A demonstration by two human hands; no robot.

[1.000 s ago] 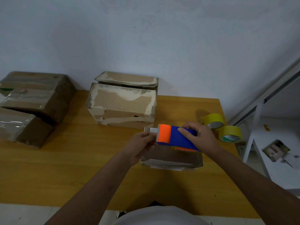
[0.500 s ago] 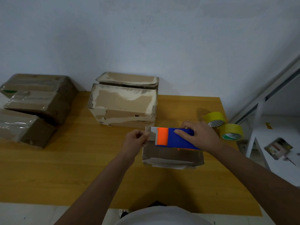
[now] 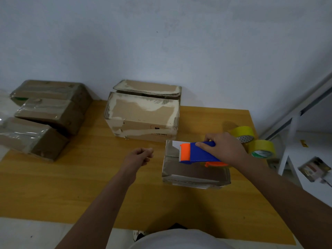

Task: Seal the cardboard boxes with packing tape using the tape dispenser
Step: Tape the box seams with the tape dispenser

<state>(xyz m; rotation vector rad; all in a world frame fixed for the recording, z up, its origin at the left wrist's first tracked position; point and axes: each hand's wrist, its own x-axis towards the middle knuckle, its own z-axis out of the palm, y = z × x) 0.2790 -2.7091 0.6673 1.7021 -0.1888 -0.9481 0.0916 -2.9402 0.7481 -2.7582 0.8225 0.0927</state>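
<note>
While gripped, blue-and-orange tape dispenser [image 3: 197, 154].

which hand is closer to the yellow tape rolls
Right. The right hand grips the tape dispenser just beside the yellow tape rolls, nearly touching them. The left hand is off to the left, beyond the small box.

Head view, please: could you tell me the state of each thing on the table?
Dispenser: held by right hand, over the small box.
Small box: closed, partly taped.
Left hand: loosely curled, empty.
Big box: flap loose.
Tape rolls: idle, table edge.
Left stack: wrapped.
</note>
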